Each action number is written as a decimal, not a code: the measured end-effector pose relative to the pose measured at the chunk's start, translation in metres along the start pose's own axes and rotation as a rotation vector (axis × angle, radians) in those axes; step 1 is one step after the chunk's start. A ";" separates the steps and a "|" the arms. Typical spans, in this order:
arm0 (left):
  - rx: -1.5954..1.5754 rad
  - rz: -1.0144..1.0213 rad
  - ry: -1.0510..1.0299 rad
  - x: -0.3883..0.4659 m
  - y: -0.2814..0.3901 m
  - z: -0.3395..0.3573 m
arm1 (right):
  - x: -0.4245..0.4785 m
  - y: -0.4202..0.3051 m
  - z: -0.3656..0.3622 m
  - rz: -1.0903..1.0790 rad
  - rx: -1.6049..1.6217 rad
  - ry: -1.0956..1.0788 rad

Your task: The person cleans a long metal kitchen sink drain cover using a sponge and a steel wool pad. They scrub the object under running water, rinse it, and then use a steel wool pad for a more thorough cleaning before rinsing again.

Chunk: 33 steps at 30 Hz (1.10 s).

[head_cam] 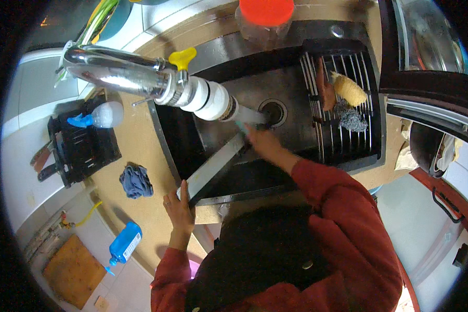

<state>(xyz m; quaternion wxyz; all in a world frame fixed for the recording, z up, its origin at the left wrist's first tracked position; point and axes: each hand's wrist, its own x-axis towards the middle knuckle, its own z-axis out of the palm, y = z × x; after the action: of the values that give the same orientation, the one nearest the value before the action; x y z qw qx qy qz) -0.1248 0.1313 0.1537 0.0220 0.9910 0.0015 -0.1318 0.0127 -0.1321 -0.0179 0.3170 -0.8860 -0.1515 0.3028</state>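
A long, flat, pale strip (217, 165) slants across the front left of the dark sink (234, 142). My left hand (180, 208) grips its near end at the sink's front edge, thumb on the top face. Blurred, my right hand (266, 141) is at the strip's far end with a small greenish thing (241, 127), possibly a scouring pad, at its fingertips. Just above that hand is the white spout end (214, 100) of a chrome faucet (117, 72). A pale streak like running water (251, 116) leaves the spout towards the drain (273, 112).
On the sink's right, a rack (337, 144) carries a yellow loofah (349, 89), steel wool (353, 120) and a brown utensil (327, 93). A red-lidded jar (266, 13) stands behind. Left are a spray bottle (107, 114), knife holder (84, 144), grey-blue cloth (136, 181) and blue pump bottle (125, 241).
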 end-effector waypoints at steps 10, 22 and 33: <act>-0.012 0.031 -0.013 0.014 -0.004 -0.013 | -0.025 -0.006 0.013 0.065 0.100 0.046; 0.123 0.342 0.093 0.071 0.013 -0.086 | -0.049 -0.127 -0.035 -0.095 0.517 0.145; 0.187 0.368 0.194 0.073 0.001 -0.067 | -0.042 -0.098 -0.023 -0.109 0.343 0.092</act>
<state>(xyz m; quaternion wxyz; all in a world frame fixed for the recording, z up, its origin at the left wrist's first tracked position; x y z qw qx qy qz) -0.0366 0.1326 0.1992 -0.0464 0.9804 -0.1894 -0.0291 -0.0127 -0.0888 0.0788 0.4861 -0.8223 -0.1305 0.2656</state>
